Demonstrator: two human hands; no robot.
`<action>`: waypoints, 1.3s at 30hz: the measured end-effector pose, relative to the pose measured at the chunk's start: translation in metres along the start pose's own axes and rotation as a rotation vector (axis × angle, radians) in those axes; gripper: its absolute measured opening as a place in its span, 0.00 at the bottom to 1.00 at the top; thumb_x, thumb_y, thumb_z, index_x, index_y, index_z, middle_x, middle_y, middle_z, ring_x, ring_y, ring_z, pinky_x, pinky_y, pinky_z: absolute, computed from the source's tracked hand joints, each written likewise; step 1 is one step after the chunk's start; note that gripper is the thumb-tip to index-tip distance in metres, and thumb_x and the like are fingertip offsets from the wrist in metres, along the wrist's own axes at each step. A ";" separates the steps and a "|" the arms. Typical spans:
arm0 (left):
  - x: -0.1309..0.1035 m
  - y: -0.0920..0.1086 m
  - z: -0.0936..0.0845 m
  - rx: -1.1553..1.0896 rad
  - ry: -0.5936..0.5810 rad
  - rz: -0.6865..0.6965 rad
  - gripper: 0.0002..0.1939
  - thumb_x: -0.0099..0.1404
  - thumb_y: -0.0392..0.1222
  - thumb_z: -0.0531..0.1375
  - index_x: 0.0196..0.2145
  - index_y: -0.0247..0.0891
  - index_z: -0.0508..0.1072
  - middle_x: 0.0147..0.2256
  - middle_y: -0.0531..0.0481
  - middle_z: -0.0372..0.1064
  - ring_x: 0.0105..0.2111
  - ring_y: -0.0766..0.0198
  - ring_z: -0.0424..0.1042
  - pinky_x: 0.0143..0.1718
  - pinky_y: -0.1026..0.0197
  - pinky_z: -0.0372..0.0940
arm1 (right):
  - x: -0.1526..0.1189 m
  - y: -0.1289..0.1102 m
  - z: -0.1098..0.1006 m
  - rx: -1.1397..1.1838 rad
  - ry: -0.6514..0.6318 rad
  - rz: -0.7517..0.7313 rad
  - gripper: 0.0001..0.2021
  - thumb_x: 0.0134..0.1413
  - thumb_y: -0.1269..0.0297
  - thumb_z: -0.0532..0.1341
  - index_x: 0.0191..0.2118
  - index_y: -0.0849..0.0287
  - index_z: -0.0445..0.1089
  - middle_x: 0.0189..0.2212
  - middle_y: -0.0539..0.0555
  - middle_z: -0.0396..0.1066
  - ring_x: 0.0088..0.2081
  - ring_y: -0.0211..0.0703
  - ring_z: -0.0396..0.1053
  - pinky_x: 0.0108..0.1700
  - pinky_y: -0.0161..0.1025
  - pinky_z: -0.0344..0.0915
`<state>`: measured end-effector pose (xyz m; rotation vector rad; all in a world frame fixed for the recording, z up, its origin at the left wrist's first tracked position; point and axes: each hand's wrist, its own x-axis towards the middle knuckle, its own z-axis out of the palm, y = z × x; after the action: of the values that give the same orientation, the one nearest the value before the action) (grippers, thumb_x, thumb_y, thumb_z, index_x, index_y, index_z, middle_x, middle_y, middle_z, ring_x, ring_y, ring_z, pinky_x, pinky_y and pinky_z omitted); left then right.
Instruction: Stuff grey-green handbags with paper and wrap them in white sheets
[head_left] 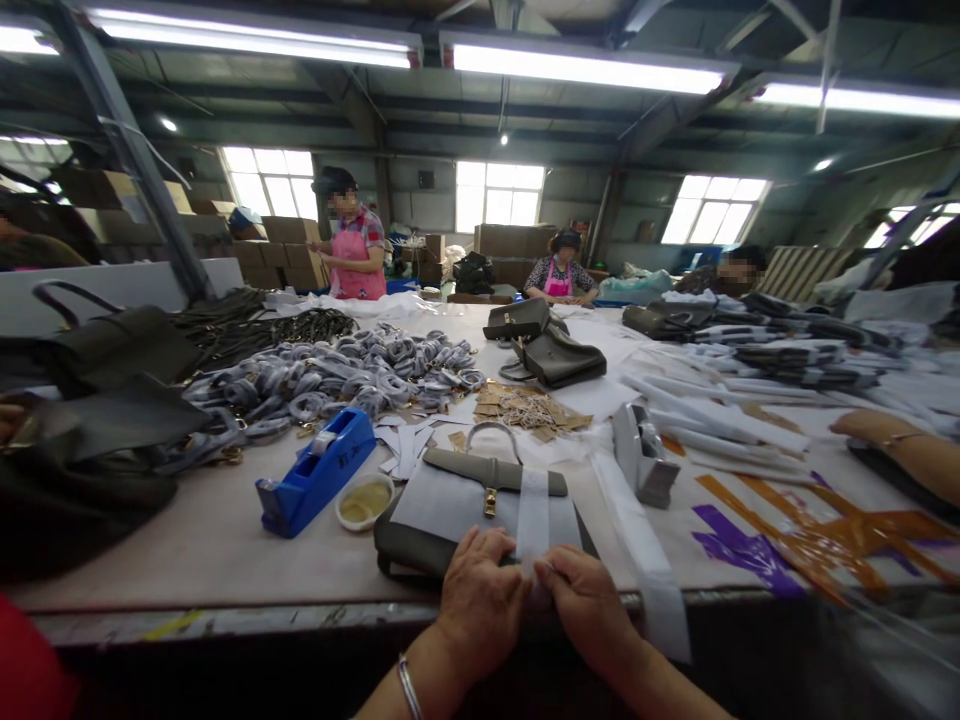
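A dark olive handbag with a gold clasp lies at the table's front edge, its front covered by a pale sheet. A white strip runs down over its flap, right of the clasp. My left hand rests at the bag's lower edge, fingers bent and pressed together beside the strip's lower end. My right hand pinches the strip's lower end just right of it. The two hands nearly touch.
A blue tape dispenser and a small round dish stand left; a grey dispenser stands right. Wrapped straps and tags lie behind. Orange and purple tape is stuck at right, near another person's arm.
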<state>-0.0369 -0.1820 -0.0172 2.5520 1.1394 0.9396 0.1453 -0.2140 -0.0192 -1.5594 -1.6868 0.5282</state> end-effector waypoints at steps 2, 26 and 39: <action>0.002 0.002 -0.002 -0.010 0.001 -0.020 0.10 0.68 0.40 0.59 0.28 0.46 0.76 0.48 0.51 0.76 0.55 0.52 0.73 0.62 0.34 0.63 | 0.002 -0.001 0.001 -0.015 -0.007 0.009 0.19 0.67 0.60 0.53 0.22 0.56 0.59 0.25 0.49 0.63 0.28 0.41 0.64 0.33 0.38 0.58; 0.012 0.012 0.021 0.096 0.327 -0.071 0.09 0.62 0.31 0.57 0.27 0.41 0.73 0.52 0.43 0.75 0.56 0.47 0.72 0.56 0.37 0.72 | 0.029 0.003 -0.002 -0.325 -0.047 -0.055 0.12 0.63 0.74 0.56 0.29 0.58 0.70 0.33 0.54 0.73 0.40 0.46 0.70 0.46 0.39 0.62; 0.013 0.011 0.024 0.138 0.374 -0.101 0.09 0.65 0.31 0.55 0.32 0.41 0.72 0.50 0.42 0.74 0.54 0.49 0.73 0.55 0.42 0.73 | 0.038 -0.015 -0.008 -0.423 -0.083 0.039 0.10 0.61 0.75 0.60 0.29 0.58 0.69 0.35 0.54 0.73 0.39 0.45 0.71 0.42 0.38 0.63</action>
<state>-0.0084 -0.1780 -0.0252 2.4564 1.4613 1.3986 0.1433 -0.1818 0.0063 -1.8916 -1.9230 0.2662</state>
